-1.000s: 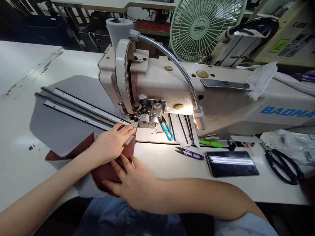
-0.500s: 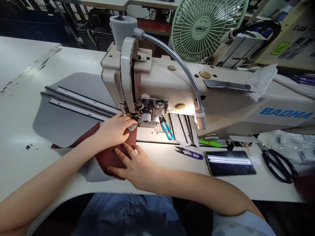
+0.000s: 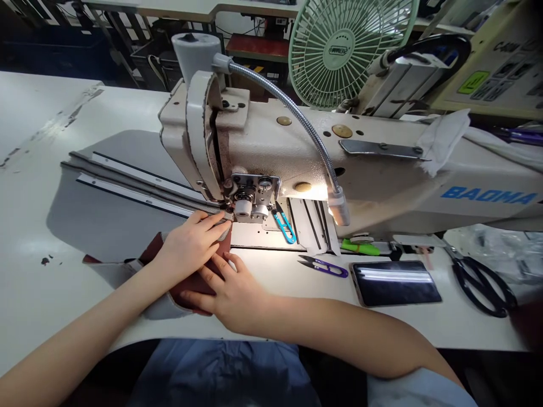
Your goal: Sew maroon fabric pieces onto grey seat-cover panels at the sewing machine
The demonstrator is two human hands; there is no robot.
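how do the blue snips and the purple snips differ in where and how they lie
The blue snips lie on the machine bed, the purple snips on the white table. The blue snips point mostly away from the person; the purple snips point left. Both have dark blades.

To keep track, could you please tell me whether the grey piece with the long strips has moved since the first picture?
Yes, slightly: the grey piece lies further right, nearer the sewing machine, judged against the dark chip on the table.
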